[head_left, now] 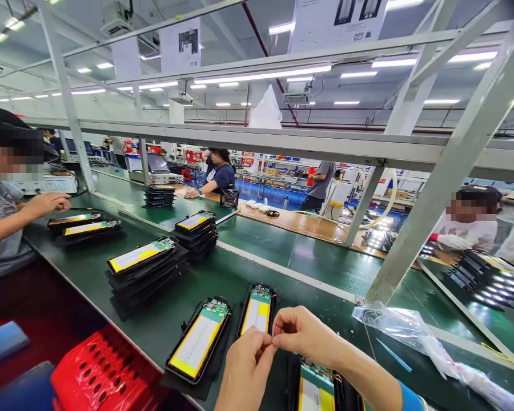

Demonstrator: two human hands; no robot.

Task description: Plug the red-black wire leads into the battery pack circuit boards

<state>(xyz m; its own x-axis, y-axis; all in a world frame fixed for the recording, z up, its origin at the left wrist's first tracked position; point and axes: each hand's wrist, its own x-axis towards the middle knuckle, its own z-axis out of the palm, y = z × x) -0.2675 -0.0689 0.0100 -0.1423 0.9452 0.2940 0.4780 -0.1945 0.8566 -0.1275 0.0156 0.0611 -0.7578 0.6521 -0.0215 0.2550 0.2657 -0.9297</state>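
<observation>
Left hand (245, 371) and right hand (306, 337) pinch together at the fingertips on something too small to tell; a slip could drop it onto the green circuit board (317, 371) of the black-cased yellow battery pack (314, 397) below.

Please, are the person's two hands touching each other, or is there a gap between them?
Touching. The head view shows the left hand and the right hand meeting at the fingertips, with no gap visible.
</observation>
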